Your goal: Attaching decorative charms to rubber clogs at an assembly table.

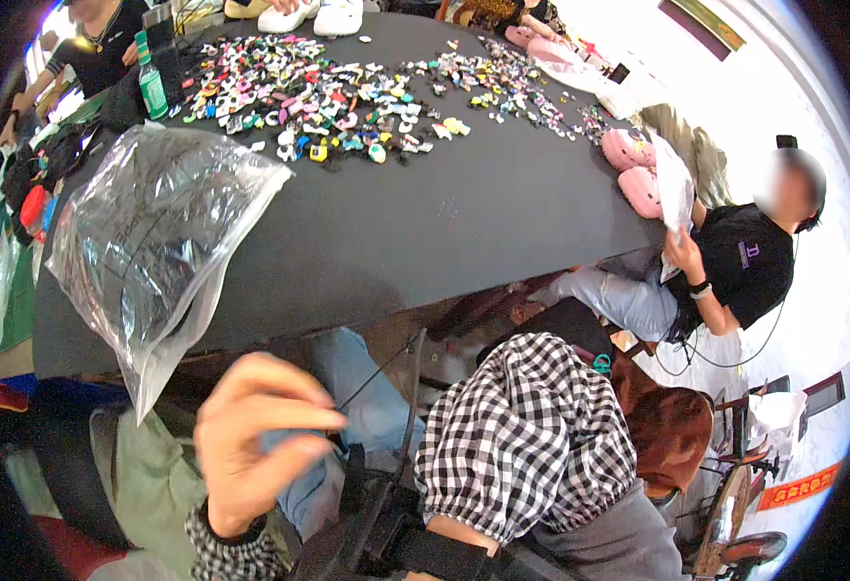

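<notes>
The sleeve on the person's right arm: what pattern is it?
Black-and-white check on the sleeve, clearest in the head view.

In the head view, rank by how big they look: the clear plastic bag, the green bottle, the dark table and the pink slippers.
1. dark table
2. clear plastic bag, though it hangs nearer the camera, so it looks enlarged
3. pink slippers as a pair
4. green bottle; it lies farther off, so this order against the slippers is unsure.

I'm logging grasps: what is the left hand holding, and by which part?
The left hand pinches the clear plastic bag at its lower corner; the right hand isn't visible.
</notes>
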`<state>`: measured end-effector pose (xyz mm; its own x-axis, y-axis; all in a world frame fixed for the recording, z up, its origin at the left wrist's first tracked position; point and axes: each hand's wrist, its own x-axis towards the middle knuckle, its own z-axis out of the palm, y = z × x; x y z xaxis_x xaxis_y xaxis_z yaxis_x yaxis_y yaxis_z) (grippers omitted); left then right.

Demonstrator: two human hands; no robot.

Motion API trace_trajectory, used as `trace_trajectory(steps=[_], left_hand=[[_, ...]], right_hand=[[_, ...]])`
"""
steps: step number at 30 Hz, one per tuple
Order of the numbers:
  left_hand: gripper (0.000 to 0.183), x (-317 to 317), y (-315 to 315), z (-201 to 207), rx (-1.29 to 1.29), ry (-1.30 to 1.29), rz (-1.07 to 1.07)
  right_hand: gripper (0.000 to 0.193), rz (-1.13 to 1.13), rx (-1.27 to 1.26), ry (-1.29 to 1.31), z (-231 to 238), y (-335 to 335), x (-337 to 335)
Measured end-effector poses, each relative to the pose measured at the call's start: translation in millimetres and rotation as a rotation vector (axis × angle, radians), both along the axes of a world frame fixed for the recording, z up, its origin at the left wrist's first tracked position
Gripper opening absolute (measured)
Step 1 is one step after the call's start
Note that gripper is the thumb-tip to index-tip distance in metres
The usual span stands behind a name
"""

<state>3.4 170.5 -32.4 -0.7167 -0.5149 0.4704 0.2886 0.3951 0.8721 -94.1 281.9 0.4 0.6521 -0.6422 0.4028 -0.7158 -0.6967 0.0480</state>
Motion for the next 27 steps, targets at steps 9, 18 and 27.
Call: trace_trajectory(steps=[9,18,27], left_hand=[[0.029,-32.3,29.4,13.1,-0.166,-0.098,-0.529],[0.02,-45.5,36.6,13.1,-0.306,0.063,0.104],[0.017,-58.2,31.8,-2.4,-0.191,0.104,0.033]], right_hand=[[0.036,0.015,0.167,-0.058,-7.1,29.0,21.8],[0.037,0.135,0.333,-0.019,-12.1,34.8,25.4],[0.037,0.203,0.449,0.04,-7.4,33.9,23.6]])
